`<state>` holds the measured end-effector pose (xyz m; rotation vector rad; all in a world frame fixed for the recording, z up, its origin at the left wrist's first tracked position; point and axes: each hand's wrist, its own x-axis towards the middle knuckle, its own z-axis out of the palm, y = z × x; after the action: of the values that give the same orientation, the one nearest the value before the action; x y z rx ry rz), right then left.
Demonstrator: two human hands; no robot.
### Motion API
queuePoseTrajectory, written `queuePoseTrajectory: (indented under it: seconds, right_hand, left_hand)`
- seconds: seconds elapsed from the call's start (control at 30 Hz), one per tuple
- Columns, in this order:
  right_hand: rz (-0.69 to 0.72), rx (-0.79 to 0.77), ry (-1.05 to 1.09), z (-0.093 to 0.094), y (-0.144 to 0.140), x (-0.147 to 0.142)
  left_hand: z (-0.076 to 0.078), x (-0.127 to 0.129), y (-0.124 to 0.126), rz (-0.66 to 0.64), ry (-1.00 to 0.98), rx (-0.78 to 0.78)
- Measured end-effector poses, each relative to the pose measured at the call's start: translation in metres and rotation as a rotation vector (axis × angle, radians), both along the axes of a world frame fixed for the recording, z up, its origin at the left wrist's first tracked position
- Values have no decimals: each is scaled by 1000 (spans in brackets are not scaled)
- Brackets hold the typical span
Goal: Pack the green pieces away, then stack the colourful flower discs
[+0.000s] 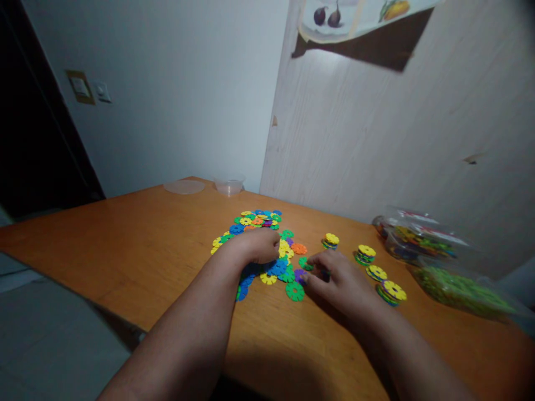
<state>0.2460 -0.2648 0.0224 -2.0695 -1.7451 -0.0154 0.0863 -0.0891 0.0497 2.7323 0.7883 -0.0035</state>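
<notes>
A spread pile of flat, notched plastic flower discs (268, 278) in yellow, green, blue, orange and purple lies on the wooden table. My left hand (263, 245) reaches over the pile with its fingers curled in, close to some yellow discs (286, 250). What those fingers hold, if anything, is hidden. At the pile's right edge is my right hand (334, 278), thumb and forefinger apart. Its forefinger tip is by a green disc (304, 263), its thumb tip by a purple disc (300, 275). An orange disc (299, 249) and another green disc (295, 291) lie nearby.
Stacks of discs topped with yellow stand on the right: a far stack (331, 240), a middle stack (365, 253), a low stack (377, 273) and a near stack (393, 292). Beyond are clear bags of pieces (460, 287). A clear bowl (228, 185) and lid (184, 187) sit at the back.
</notes>
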Motion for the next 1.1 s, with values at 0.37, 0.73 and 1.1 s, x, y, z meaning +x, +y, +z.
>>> queuePoseTrajectory:
  seconds: [0.37, 0.73, 1.1]
  right_hand:
    - [33, -193, -5, -1, 0, -29]
    - [47, -10, 6, -8, 6, -26]
    - [62, 144, -41, -5, 4, -17]
  left_hand:
    - [-5, 1, 0, -72, 38, -71]
    - [-4, 3, -4, -91, -16, -145]
    - [-5, 18, -20, -34, -391, -644]
